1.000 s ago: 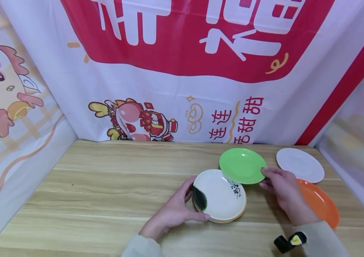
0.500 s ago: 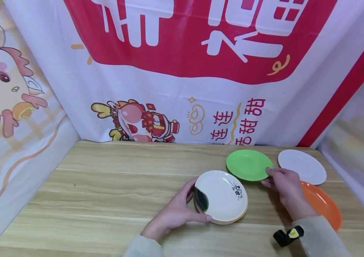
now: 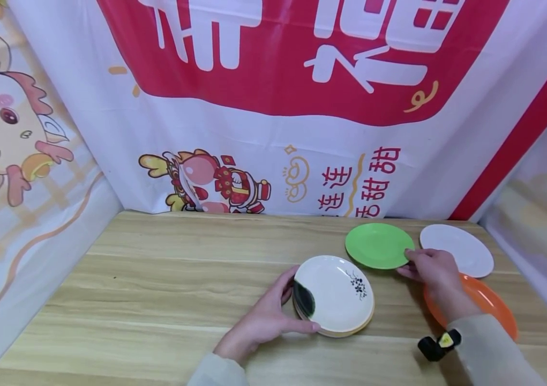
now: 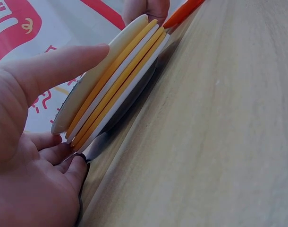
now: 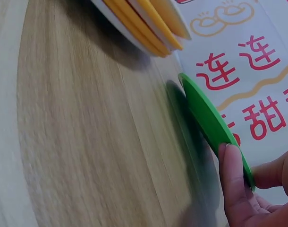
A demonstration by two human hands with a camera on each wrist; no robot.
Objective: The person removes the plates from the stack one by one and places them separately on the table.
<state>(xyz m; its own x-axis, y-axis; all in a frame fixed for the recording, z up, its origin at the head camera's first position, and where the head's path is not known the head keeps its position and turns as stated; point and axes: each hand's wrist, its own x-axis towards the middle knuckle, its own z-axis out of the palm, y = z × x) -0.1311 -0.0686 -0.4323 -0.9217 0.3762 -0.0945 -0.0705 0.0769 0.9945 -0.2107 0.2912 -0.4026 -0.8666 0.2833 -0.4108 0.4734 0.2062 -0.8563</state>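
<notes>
My left hand grips a stack of plates from its left side, thumb over the top rim and fingers at the far edge. On top is a white plate with a dark green patch and a small dark flower pattern. Yellow and white rims alternate below it in the left wrist view. My right hand pinches a green plate by its right edge, thumb on one face and fingers on the other. The green plate is held close over the table, its shadow beneath it in the right wrist view.
A plain white plate lies at the back right of the wooden table. In front of it an orange plate is partly covered by my right forearm. A printed cloth hangs behind the table's back edge.
My right hand has carried the green plate to the right and slightly back, away from over the stack. My left hand keeps its grip on the stack. The head view has shifted slightly.
</notes>
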